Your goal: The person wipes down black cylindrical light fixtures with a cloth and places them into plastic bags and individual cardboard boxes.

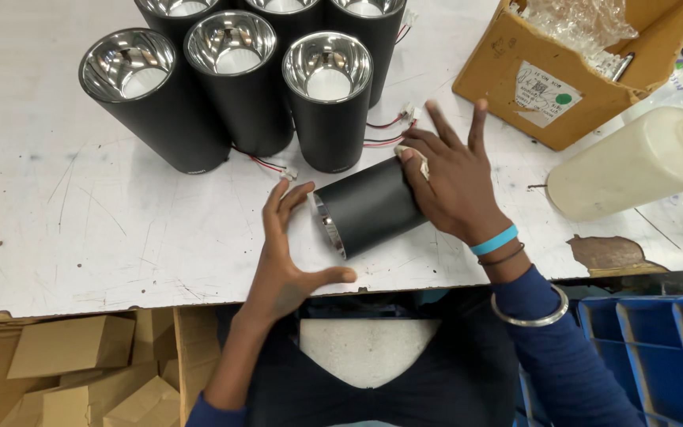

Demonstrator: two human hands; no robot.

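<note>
The right hand [454, 183] lies flat, fingers spread, over the rear end of a black cylindrical downlight housing [371, 207] that lies on its side on the white bench [104, 229], pressing rather than clasping it. The left hand [288, 255] is open and cupped just beside the housing's chrome-rimmed mouth, thumb out, fingertips near the rim and gripping nothing. Judging by this, the housing is being handled or turned on its side; standing it up would call for a two-handed hold. Behind it stand finished housings [239, 75] upright, reflectors up, with red-and-white leads [385, 133]. A cardboard box [571, 75] and a white plastic bottle [634, 162] lie to the right.
</note>
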